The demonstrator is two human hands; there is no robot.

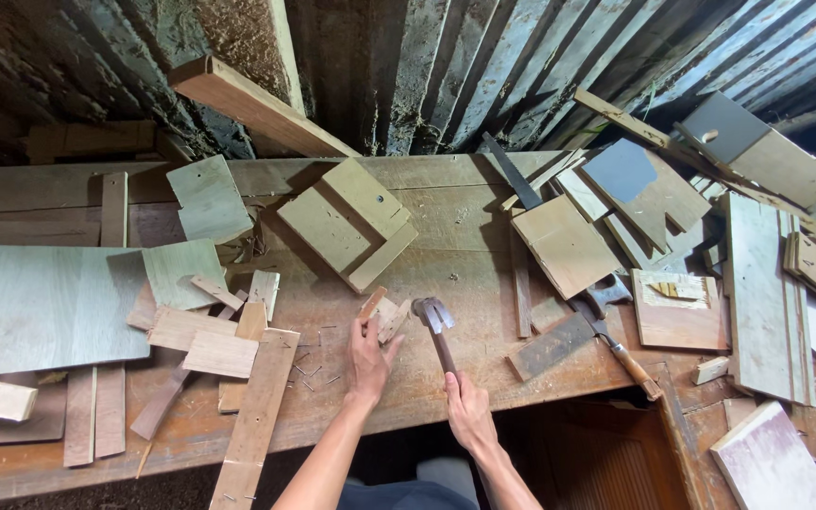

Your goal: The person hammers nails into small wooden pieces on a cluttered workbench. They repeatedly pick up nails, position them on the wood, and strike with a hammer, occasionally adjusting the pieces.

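My right hand (pixel 469 411) grips the wooden handle of a claw hammer (pixel 434 321), whose metal head hangs over the workbench (pixel 446 246). My left hand (pixel 370 354) rests on the bench just left of the hammer head, fingers pinched on a small wooden block (pixel 382 312). Several loose nails (pixel 312 373) lie on the bench left of that hand.
Plywood scraps and battens cover the bench: a large grey-green panel (pixel 44 307) at left, a long strip (pixel 257 416) over the front edge, a square board (pixel 351 222) behind the hands. A cleaver-like blade (pixel 583 335) lies right. Corrugated metal wall (pixel 484 66) stands behind.
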